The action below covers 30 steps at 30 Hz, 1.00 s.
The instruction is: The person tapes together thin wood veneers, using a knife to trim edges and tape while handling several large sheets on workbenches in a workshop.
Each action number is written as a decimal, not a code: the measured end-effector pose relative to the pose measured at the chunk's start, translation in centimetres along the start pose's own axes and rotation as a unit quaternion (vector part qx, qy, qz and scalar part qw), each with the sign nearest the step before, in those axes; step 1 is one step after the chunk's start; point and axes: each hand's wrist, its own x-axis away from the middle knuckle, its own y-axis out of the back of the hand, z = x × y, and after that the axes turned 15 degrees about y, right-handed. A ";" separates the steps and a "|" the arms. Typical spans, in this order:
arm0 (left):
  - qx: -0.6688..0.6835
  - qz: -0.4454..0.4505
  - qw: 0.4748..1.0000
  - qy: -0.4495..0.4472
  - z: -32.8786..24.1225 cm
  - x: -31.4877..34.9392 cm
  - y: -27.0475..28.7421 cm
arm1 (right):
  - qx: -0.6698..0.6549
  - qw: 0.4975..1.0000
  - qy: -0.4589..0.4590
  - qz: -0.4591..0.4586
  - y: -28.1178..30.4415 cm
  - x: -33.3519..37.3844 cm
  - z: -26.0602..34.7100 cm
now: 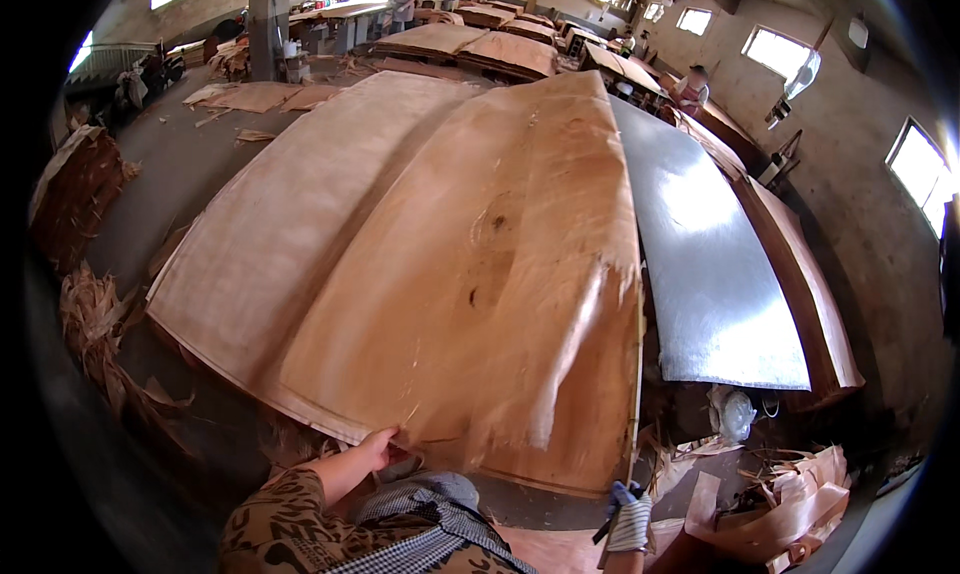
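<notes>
A large orange-brown wood veneer sheet [430, 304] lies over a stack of paler veneer sheets [290, 204], its right side wrinkled and torn. At its near edge my bare left hand [378, 450] is closed, the fingers pinching the veneer. My right hand [630, 524], in a striped glove with blue fingertips, is beside the near right corner of the stack. A thin dark tool [603, 530] sticks out from the closed right fingers; its exact kind is unclear. Whether this hand also touches the veneer cannot be made out.
A shiny metal-topped table [705, 244] stands to the right, with another veneer stack [800, 274] beyond it. Torn veneer scraps [790, 504] lie at lower right and left [95, 324]. A person [690, 92] stands farther back, near more stacks [510, 52].
</notes>
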 end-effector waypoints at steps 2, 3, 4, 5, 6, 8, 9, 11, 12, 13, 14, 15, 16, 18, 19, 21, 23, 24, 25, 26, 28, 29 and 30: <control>-0.015 0.008 1.000 -0.001 0.4 -1.5 -4.7 | 0.009 0.999 0.021 -0.034 2.6 -2.6 1.5; -0.031 0.007 0.999 0.005 0.9 -2.5 -7.0 | 0.026 0.997 0.041 -0.056 3.9 -4.1 2.2; -0.052 0.009 0.999 0.009 1.1 -3.7 -9.8 | 0.013 0.996 0.056 -0.063 6.2 -6.2 2.1; -0.071 0.012 0.997 0.015 1.2 -5.2 -12.3 | 0.001 0.995 0.073 -0.070 8.4 -8.2 2.4; -0.041 0.037 0.998 0.017 1.5 -6.7 -14.4 | 0.036 0.995 0.068 -0.065 10.4 -10.4 2.8; -0.068 0.038 0.997 0.020 2.6 -7.9 -20.4 | 0.080 0.992 0.085 -0.046 13.4 -13.8 5.3; -0.082 0.042 0.995 0.023 3.1 -8.8 -23.6 | 0.091 0.990 0.090 -0.054 15.4 -15.8 5.9; -0.076 0.078 0.993 0.045 4.4 -10.7 -29.1 | 0.096 0.989 0.094 -0.057 19.0 -19.6 8.0; -0.088 0.087 0.991 0.050 5.3 -11.7 -32.2 | 0.099 0.989 0.096 -0.059 20.8 -21.5 9.2; -0.103 0.090 0.989 0.055 6.1 -12.0 -35.1 | 0.118 0.984 0.116 -0.071 22.6 -23.2 9.9; -0.102 0.066 0.990 0.075 6.6 -12.3 -37.4 | 0.131 0.981 0.124 -0.071 24.0 -24.8 10.3; -0.119 0.066 0.987 0.080 7.1 -12.7 -39.5 | 0.144 0.978 0.133 -0.070 25.3 -26.4 10.9; -0.136 0.069 0.985 0.079 7.5 -13.1 -41.7 | 0.154 0.977 0.132 -0.073 26.6 -28.1 11.5; -0.148 0.090 0.981 0.084 8.3 -14.7 -44.4 | 0.135 0.979 0.139 -0.063 29.1 -31.0 11.9; -0.148 0.104 0.980 0.077 8.9 -15.2 -46.2 | 0.127 0.980 0.143 -0.059 30.4 -32.5 12.4; -0.147 0.141 0.977 0.067 10.9 -15.6 -51.2 | 0.152 0.974 0.147 -0.082 34.5 -36.1 12.6; -0.125 0.170 0.977 0.043 13.2 -15.1 -55.7 | 0.175 0.970 0.140 -0.096 38.4 -39.6 12.4; -0.117 0.192 0.974 0.026 14.3 -15.5 -57.5 | 0.161 0.967 0.190 -0.056 40.2 -41.7 12.4; -0.115 0.216 0.969 0.014 15.3 -15.8 -59.6 | 0.170 0.969 0.168 -0.063 41.6 -43.6 12.5; -0.105 0.233 0.967 -0.006 16.3 -15.9 -61.7 | 0.165 0.969 0.178 -0.056 43.6 -45.7 12.5; -0.102 0.227 0.967 -0.055 17.7 -16.2 -64.5 | 0.124 0.969 0.202 -0.065 47.1 -50.4 10.2; -0.088 0.212 0.970 -0.082 18.2 -16.2 -65.3 | 0.139 0.978 0.147 -0.041 45.4 -50.3 12.3; -0.078 0.202 0.972 -0.094 18.6 -16.6 -66.0 | 0.140 0.981 0.131 -0.035 45.5 -51.8 12.5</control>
